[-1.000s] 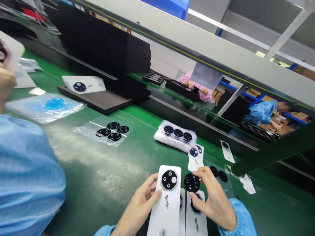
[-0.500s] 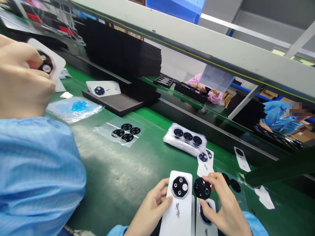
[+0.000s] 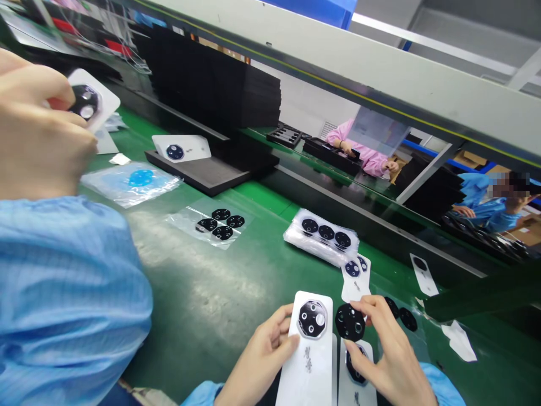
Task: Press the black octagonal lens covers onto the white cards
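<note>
My left hand (image 3: 262, 355) grips a white phone back cover (image 3: 307, 355) by its left edge; the cover has an octagonal camera module (image 3: 312, 319) near its top. Just to its right, my right hand (image 3: 382, 352) pinches a black octagonal lens piece (image 3: 350, 322) between thumb and fingers. Under my right hand lies another white back cover (image 3: 357, 380) on the green belt.
A co-worker's blue sleeve (image 3: 63, 304) and hand (image 3: 38, 135), holding a white cover, fill the left. On the green belt (image 3: 203, 293) lie film sheets with black lens pieces (image 3: 222, 223), a bagged stack (image 3: 323, 239), small white cards (image 3: 355, 276), and black trays (image 3: 203, 169).
The view has shifted a little, so everything sits slightly lower and further right. My hands keep their grips. The co-worker's hand with the white cover has come into view at the left.
</note>
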Motion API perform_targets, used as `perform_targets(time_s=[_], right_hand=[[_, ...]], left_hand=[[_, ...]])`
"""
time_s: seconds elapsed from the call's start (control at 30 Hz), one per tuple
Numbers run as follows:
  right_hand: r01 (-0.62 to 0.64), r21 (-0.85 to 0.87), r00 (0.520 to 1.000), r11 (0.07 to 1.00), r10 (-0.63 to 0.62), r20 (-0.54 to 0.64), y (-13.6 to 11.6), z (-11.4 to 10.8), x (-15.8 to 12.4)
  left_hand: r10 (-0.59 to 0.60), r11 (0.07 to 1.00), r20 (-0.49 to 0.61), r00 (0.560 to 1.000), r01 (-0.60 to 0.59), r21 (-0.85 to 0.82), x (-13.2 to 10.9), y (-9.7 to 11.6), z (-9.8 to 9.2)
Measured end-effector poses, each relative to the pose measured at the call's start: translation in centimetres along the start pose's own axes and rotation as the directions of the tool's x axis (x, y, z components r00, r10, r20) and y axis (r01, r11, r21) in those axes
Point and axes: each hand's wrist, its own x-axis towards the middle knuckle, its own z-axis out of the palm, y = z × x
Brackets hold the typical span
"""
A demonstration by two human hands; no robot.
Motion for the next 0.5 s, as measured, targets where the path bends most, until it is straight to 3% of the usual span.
perform_targets(time_s=[0.5], right_hand=[[0.029,0.031,1.0,0.999,-0.03,0.008,-0.54,-0.11,0.53]], left_hand=[[-0.018,1.0,-0.013,1.0,0.018,-0.015,0.02,0.08,0.13]])
